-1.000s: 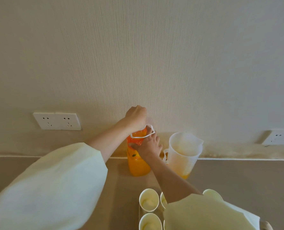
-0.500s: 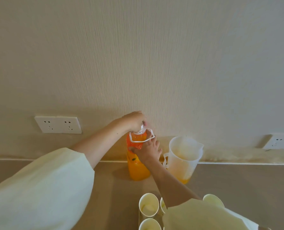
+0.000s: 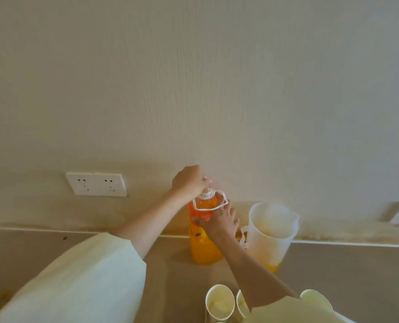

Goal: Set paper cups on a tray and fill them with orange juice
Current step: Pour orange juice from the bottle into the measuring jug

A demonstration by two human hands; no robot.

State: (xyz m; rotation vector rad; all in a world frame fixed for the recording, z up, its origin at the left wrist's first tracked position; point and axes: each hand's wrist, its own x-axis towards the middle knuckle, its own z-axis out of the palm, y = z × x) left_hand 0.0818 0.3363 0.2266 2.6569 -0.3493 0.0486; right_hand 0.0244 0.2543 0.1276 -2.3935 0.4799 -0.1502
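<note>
Mid-frame, the left hand (image 3: 189, 183) closes its grip on the top of the orange juice bottle (image 3: 204, 250), likely to twist it. The right hand (image 3: 219, 221) clasps the bottle's shoulder, steadying it. Paper cups (image 3: 220, 303) wait bottom centre, and a plastic jug (image 3: 272, 231) stands rightward on the worktop (image 3: 357, 276).

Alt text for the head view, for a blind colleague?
A person's left hand grips the top of an upright orange juice bottle, right hand holds its shoulder; a plastic jug stands beside it, paper cups nearer.

Lower centre, the juice bottle (image 3: 203, 249) is clear, glossy plastic; the jug (image 3: 272, 231) beside it is frosted, translucent plastic. The paper cups (image 3: 219, 304) look matt. The wall (image 3: 194, 78) shows fine vertical ribbing; the surface (image 3: 345, 276) is smooth and matt.
</note>
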